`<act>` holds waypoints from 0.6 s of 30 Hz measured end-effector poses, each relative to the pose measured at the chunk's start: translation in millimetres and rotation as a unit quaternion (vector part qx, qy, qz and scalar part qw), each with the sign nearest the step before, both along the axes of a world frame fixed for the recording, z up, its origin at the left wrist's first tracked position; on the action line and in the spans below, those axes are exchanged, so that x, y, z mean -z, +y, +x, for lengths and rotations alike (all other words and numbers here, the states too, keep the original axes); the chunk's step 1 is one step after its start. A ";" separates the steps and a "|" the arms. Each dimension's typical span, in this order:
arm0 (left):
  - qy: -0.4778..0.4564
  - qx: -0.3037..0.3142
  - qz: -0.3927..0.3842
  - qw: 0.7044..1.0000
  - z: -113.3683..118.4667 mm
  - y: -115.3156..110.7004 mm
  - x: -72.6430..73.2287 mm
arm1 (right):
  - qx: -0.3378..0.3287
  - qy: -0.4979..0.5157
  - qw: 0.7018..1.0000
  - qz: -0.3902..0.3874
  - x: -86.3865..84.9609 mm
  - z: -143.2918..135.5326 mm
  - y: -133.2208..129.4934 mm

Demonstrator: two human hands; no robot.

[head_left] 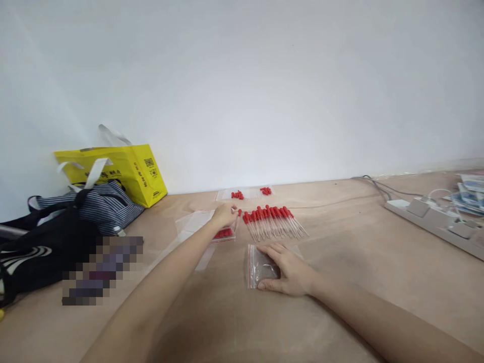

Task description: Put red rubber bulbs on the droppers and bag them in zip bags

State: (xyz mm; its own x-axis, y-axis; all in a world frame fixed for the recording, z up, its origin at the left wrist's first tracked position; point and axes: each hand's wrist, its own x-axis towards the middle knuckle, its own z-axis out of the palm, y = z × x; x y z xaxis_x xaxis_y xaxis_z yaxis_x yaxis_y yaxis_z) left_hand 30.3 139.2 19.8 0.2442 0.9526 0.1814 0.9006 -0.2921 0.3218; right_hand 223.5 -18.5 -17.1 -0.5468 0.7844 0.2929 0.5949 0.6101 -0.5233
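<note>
My left hand (225, 216) is reached forward with its fingers pinched. A small red bulb (239, 212) shows right at its fingertips, apparently the end of a dropper; the rest is mostly hidden. Just right of it lies a row of droppers with red bulbs (267, 212), their thin pale tubes pointing toward me. Under and beside the left wrist are clear zip bags (191, 225), one with red bulbs (224, 233) inside. My right hand (289, 269) rests with spread fingers on a clear zip bag (254, 267) with a red seal line.
More red bulbs (237, 195) lie on clear plastic near the wall. On the left stand a yellow bag (147, 176), a striped bag (109, 206) and a black bag (49, 252). A power strip (434, 222) with plugs and a grey cable lies to the right, near stacked packets (472, 194).
</note>
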 end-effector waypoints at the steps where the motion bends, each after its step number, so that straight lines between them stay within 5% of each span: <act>1: 0.002 -0.015 -0.016 1.000 5.6 12.4 1.3 | 0.001 0.000 1.000 0.001 -0.3 -0.2 -0.1; 6: -0.011 -0.044 -0.074 0.996 28.2 43.8 10.9 | -0.007 0.001 1.000 0.008 0.5 -0.3 1.0; 10: -0.071 -0.047 -0.066 0.994 34.4 44.8 0.1 | -0.009 0.003 1.000 0.006 1.7 -0.1 2.2; 15: -0.195 -0.048 0.015 0.980 9.5 16.7 -36.6 | -0.002 -0.004 1.000 0.001 2.3 0.1 2.2; 18: -0.288 -0.051 0.066 0.954 -20.5 -24.7 -41.8 | 0.001 -0.007 1.000 0.003 3.5 0.7 2.0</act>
